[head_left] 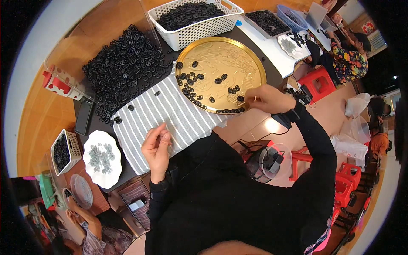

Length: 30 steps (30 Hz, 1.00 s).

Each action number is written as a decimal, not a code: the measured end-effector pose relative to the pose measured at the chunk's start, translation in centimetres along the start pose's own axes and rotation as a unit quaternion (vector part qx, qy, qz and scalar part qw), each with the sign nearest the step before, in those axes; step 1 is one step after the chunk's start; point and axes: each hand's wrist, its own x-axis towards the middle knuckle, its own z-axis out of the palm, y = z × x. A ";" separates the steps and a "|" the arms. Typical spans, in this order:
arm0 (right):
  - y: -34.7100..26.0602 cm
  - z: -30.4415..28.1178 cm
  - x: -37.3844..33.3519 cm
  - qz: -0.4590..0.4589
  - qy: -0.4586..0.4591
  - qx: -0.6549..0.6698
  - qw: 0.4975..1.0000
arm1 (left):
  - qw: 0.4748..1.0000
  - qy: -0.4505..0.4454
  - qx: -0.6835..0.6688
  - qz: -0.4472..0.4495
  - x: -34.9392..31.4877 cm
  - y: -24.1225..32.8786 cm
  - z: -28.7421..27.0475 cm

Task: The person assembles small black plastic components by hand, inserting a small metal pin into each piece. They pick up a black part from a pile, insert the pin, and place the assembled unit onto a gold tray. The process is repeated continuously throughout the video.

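My right hand [268, 99] is over the near right rim of a round gold tray [225, 53], fingers bent and drawn together. A small black oval piece with holes [240, 98] lies beside its fingertips. Several similar black pieces are scattered on the tray's left side, and a row of them [230, 111] lines its near edge. Above a grey-and-white striped cloth [170, 112], my left hand [156, 147] has its thumb and curled fingers close together. Whatever either hand may hold is too small or hidden to make out. A few loose black pieces [131, 108] rest on the cloth.
A big heap of black pieces [123, 63] covers the table's far left. Behind the tray stands a white basket [197, 36] full of them. A scalloped white plate [106, 180] holds small grey parts. Other people [350, 59] sit at the right and lower left.
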 end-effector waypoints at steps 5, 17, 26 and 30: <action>-0.6 0.4 0.3 -0.052 -0.068 -0.073 0.994 | 1.000 -0.004 0.004 0.001 0.0 -0.1 -0.1; -1.2 -0.8 2.5 0.018 -0.179 0.024 0.983 | 1.000 0.007 -0.007 -0.004 0.0 0.1 0.0; -6.6 3.0 2.4 -0.004 0.104 0.216 0.971 | 0.982 0.152 -0.113 0.019 -0.7 0.7 -1.1; -11.5 8.7 6.9 -0.161 0.166 0.174 0.957 | 0.987 0.153 -0.056 0.017 -0.2 1.1 -2.3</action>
